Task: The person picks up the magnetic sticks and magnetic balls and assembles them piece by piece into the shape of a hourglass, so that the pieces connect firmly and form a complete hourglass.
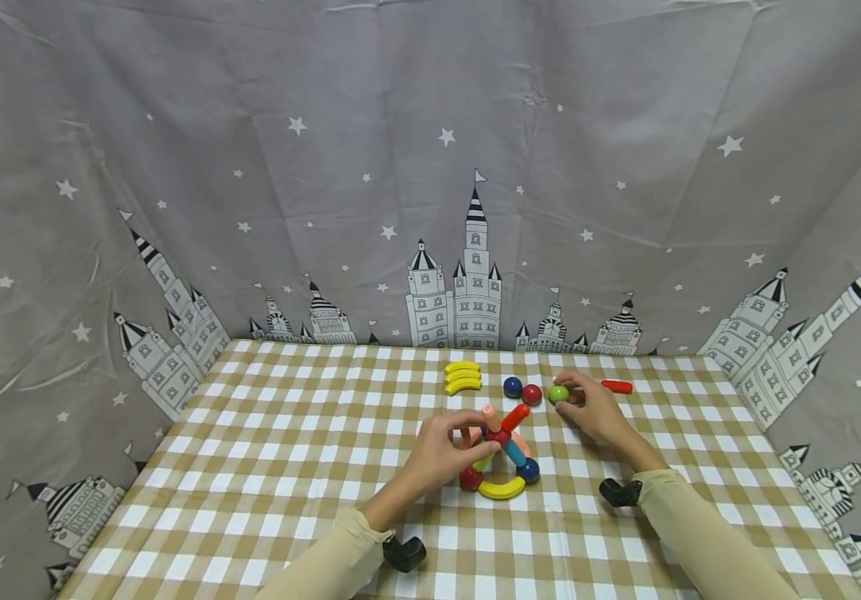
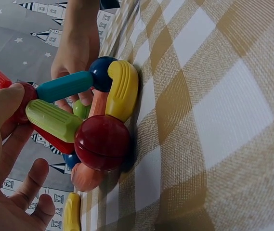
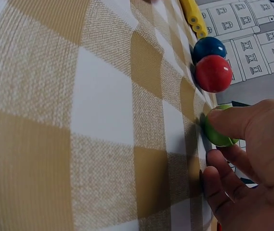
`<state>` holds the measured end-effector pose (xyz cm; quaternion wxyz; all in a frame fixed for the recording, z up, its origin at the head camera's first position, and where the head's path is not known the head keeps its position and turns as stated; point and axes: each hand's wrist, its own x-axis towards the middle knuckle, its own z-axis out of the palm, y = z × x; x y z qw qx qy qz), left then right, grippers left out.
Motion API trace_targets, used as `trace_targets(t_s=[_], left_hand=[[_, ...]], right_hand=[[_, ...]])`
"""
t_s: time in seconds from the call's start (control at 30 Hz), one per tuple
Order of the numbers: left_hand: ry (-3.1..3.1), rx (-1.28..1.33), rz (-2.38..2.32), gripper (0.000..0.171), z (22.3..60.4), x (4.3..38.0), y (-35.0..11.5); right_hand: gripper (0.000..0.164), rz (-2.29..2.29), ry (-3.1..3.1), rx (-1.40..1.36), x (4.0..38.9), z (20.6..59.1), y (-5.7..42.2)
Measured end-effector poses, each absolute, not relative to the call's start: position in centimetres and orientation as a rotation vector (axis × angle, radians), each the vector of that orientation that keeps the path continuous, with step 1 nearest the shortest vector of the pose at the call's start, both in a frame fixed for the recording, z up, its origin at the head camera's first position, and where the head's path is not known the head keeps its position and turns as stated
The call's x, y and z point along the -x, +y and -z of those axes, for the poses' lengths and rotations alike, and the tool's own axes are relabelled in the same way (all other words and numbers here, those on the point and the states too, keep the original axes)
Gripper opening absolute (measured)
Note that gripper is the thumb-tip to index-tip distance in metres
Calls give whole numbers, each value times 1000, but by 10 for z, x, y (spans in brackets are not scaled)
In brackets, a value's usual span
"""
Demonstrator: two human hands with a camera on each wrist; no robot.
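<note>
A structure of magnetic balls and sticks stands on the checkered cloth. Its ring holds a yellow curved stick [image 1: 502,489], a dark red ball [image 2: 102,142] and a blue ball [image 1: 528,471]. A teal stick [image 2: 64,86] and a lime stick [image 2: 53,119] slope up to a red top ball [image 1: 500,436], where a red stick [image 1: 516,417] and a peach stick [image 1: 490,417] jut upward. My left hand [image 1: 441,454] pinches that top ball. Right of the structure, my right hand [image 1: 597,412] pinches a green ball [image 1: 558,393] between thumb and fingers, at the cloth.
Loose blue [image 1: 513,387] and red [image 1: 531,394] balls lie side by side left of the green one. Several yellow curved sticks [image 1: 463,379] are lined up farther left. A red stick [image 1: 617,387] lies beyond my right hand. A grey printed curtain [image 1: 325,167] hangs behind the table.
</note>
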<state>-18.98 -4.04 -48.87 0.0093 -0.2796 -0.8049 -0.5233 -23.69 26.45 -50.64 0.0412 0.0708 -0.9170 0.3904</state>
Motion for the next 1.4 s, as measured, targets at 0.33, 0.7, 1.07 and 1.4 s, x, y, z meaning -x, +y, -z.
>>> trace_targets(t_s=[0.33,0.7,1.07,1.4], left_hand=[[-2505,864,1630,28,490,191,-40],[-2498,874,1650,27,490,190,-39],[-2501,874,1657,26,490,191,-39],[-2507,869,1649,27,491,192,-40]], right_hand=[[34,-1204,-2786,-211,237,509,265],[34,-1161,-2816,-168,237,510,266],[35,-1186,-2794,-236,226,489,269],[34,-1328,-2636,-415,202,456,263]])
